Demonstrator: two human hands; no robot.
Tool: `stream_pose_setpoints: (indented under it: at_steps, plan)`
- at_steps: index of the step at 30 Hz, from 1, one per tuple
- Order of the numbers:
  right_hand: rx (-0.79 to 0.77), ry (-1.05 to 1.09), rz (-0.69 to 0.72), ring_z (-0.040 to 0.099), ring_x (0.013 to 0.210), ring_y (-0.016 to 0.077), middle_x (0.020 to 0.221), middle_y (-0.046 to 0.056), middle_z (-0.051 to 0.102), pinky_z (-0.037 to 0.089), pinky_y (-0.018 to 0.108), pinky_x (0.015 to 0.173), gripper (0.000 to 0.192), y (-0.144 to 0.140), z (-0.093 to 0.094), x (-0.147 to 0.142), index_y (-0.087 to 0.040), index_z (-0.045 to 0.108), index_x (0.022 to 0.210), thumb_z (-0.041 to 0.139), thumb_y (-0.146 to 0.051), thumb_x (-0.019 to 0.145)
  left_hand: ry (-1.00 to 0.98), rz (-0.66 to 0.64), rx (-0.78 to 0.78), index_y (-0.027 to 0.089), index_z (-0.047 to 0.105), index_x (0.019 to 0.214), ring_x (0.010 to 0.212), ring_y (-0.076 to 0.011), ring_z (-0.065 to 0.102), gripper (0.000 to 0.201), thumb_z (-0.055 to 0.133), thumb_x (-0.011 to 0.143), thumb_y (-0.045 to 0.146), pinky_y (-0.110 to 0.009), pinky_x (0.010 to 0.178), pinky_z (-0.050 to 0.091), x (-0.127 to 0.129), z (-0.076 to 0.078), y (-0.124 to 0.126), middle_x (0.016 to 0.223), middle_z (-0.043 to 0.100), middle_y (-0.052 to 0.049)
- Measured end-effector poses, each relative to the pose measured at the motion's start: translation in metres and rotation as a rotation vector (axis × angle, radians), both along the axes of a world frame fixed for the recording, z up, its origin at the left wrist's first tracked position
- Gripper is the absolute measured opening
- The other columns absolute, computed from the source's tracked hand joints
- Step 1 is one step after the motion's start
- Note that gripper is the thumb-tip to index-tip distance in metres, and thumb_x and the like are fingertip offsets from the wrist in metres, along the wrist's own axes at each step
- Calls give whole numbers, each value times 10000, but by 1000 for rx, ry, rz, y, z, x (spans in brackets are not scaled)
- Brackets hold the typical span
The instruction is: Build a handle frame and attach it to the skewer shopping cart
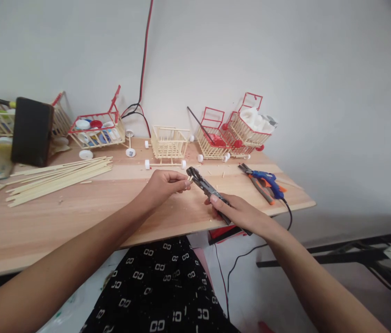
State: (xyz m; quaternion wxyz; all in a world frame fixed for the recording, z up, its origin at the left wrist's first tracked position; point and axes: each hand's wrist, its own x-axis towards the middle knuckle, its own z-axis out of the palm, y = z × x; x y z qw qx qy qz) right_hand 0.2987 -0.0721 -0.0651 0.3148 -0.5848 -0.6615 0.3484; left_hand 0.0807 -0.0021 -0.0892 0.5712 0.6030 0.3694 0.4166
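My left hand (169, 185) pinches a short piece of pale wooden stick (190, 178) between thumb and fingers. Wrapped round the handles of dark pliers (207, 188) is my right hand (228, 208). The pliers' jaws are right beside the stick piece; whether they grip it I cannot tell. Behind my hands stands a small unpainted stick cart (169, 144) with white wheels. A bundle of long flat wooden sticks (64, 180) lies to the left. On the right, a blue and orange glue gun (268, 180) rests beside another pair of pliers (259, 187).
Red-trimmed stick carts stand along the wall: one with bottle caps (94, 127), one with white rolls (253, 122), another (212, 141) between. A dark upright case (32, 132) is at far left. The glue gun's cord (290, 215) drops over the table (140, 222) edge.
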Motion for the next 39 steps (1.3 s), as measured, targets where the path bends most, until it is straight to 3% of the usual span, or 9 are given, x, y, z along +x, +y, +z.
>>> stream_pose_setpoints:
  at_steps: [3, 6, 12, 19, 32, 39]
  plan:
    - [-75, -168, 115, 585, 673, 185, 736, 49, 683, 419, 290, 646, 414, 1, 5, -3, -187, 703, 811, 531, -561, 855, -46, -29, -96, 159, 732, 743, 651, -117, 600, 195, 777, 656, 328, -275, 676, 487, 0, -2, 2, 705, 708, -34]
    - [-60, -244, 90, 608, 730, 212, 816, 67, 703, 417, 302, 663, 423, 2, 7, -4, -190, 709, 877, 521, -568, 858, -80, -58, -180, 159, 735, 751, 659, -115, 606, 202, 792, 649, 324, -281, 693, 486, 0, -5, 4, 716, 708, -42]
    - [-55, -368, 109, 577, 639, 190, 704, 53, 664, 370, 287, 583, 459, 1, 10, -3, -184, 636, 750, 480, -601, 863, -55, -121, -259, 129, 737, 742, 636, -99, 584, 205, 788, 656, 309, -259, 661, 459, -1, -8, 8, 709, 688, -49]
    - [-74, -510, 148, 540, 631, 168, 690, 49, 628, 323, 289, 569, 546, 2, 13, -2, -169, 597, 747, 397, -662, 873, 8, -132, -313, 111, 726, 735, 608, -88, 567, 184, 782, 660, 270, -240, 620, 443, -2, -1, 6, 711, 692, -52]
    - [-45, -514, 110, 452, 560, 129, 594, 6, 531, 275, 272, 525, 556, 2, 8, -5, -179, 505, 644, 372, -668, 873, 31, -88, -263, 119, 725, 732, 601, -86, 563, 122, 734, 688, 232, -243, 632, 428, 0, -2, 5, 697, 685, -41]
    - [-8, -459, 145, 545, 684, 170, 752, 46, 632, 355, 280, 607, 528, 1, 5, -2, -158, 605, 833, 367, -625, 901, 14, -32, -169, 139, 723, 756, 639, -97, 580, 165, 773, 654, 258, -248, 664, 445, 0, 0, 2, 699, 694, -23]
